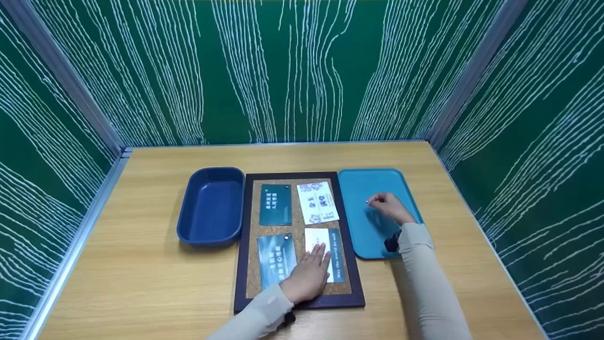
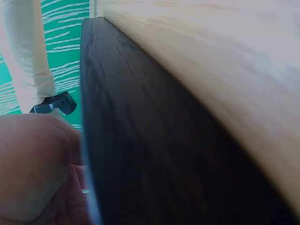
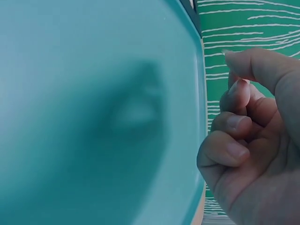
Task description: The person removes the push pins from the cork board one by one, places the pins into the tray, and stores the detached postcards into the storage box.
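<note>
My left hand [image 1: 307,276] lies with its fingers spread on the white and blue card [image 1: 336,255] at the lower right of the corkboard [image 1: 297,229], pressing it. Over the light-blue tray [image 1: 358,236], my right hand [image 1: 390,207] pinches a tiny pale pushpin [image 1: 367,202] between thumb and index finger. In the right wrist view the other fingers [image 3: 229,150] are curled in. A dark green card [image 1: 275,205], a white patterned card [image 1: 318,203] and a blue card [image 1: 276,257] also lie on the cork, each with a small pin head near its top edge.
A deep dark-blue bin [image 1: 210,208] stands left of the board. The dark wooden frame [image 1: 241,264] sits between bin and tray on the wooden table [image 1: 141,264]. Green walls [image 1: 302,71] with white lines enclose the table at the back and sides.
</note>
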A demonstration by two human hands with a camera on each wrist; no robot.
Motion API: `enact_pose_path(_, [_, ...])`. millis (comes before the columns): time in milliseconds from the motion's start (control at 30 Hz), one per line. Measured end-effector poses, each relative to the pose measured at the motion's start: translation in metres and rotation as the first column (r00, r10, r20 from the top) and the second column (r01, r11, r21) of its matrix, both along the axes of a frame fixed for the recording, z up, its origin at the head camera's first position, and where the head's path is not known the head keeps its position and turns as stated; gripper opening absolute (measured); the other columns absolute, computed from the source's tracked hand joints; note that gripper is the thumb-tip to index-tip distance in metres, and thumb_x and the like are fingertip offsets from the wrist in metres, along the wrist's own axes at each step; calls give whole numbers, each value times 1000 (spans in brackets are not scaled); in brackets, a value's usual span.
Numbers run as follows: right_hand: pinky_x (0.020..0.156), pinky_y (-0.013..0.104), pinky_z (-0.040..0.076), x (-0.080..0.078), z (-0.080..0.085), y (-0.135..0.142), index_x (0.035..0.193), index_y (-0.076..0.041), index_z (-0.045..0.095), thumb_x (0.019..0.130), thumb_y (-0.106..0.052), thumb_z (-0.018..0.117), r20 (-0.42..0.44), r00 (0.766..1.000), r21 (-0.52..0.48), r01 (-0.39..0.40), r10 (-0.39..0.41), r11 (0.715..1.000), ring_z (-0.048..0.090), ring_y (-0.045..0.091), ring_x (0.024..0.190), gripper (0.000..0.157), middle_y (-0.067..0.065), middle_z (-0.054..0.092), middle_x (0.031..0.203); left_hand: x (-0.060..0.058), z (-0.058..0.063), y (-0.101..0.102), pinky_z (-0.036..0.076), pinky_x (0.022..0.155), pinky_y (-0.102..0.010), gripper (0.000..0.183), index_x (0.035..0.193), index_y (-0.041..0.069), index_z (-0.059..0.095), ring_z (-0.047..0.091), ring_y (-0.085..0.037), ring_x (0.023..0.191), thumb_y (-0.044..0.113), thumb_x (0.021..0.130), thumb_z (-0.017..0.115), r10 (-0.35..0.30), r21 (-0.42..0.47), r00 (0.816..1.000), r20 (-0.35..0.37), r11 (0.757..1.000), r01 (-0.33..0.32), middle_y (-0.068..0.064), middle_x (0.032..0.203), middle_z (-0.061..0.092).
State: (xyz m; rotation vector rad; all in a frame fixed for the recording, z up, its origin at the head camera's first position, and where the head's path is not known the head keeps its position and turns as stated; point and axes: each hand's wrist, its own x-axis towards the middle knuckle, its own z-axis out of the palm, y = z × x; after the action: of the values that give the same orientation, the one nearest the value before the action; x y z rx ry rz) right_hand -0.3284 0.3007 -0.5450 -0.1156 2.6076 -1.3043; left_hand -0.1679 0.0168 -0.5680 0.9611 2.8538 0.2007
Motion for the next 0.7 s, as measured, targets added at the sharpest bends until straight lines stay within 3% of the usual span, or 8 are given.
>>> enact_pose_path(367, [74,28,41,2,-6,10,110,3,62,98,-21,51,36,994,71,97,-100,993,50,20,89,29,12,61,104,1,0,1,31,116,-43,51,147,2,36,26,-32,146,26,103,38,2,-8,1000,17,1000,-1,-20,156,26])
enact_pose_path(700, [68,27,41,-1,-12,14,108,3,62,98,-20,50,25,991,104,129,-132,986,49,17,80,28,9,60,95,1,-2,0,31,116,-42,50,147,1,36,27,-32,145,26,103,38,-1,1,1000,-1,1000,1,-21,156,27])
